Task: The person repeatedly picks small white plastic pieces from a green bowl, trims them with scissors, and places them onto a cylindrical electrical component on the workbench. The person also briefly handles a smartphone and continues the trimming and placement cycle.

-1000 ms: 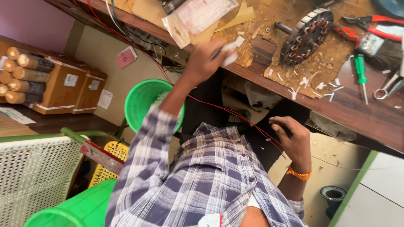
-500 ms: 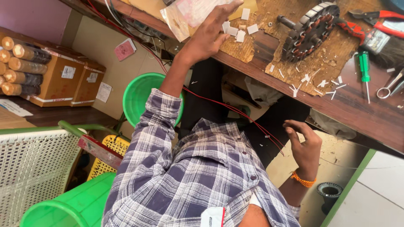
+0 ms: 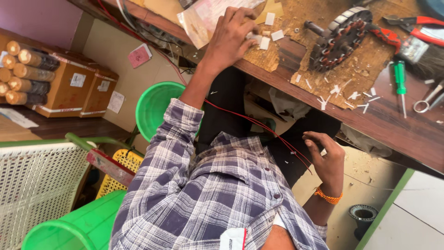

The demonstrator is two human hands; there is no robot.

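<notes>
At the top centre, the left hand (image 3: 231, 34) pinches small white paper slips (image 3: 264, 42) on the brown wooden bench (image 3: 407, 134). The right hand (image 3: 326, 159), lower right, hangs loosely curled and empty. More slips lie scattered near the round copper-wound stator (image 3: 342, 39), so sorting looks unfinished.

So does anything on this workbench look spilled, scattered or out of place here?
Yes. Sawdust-like debris and small white slips lie scattered over the wooden bench beside the motor stator, some slips close to the bench edge. The left hand rests on more white pieces; the right hand hangs below the bench by a thin red wire.
</notes>
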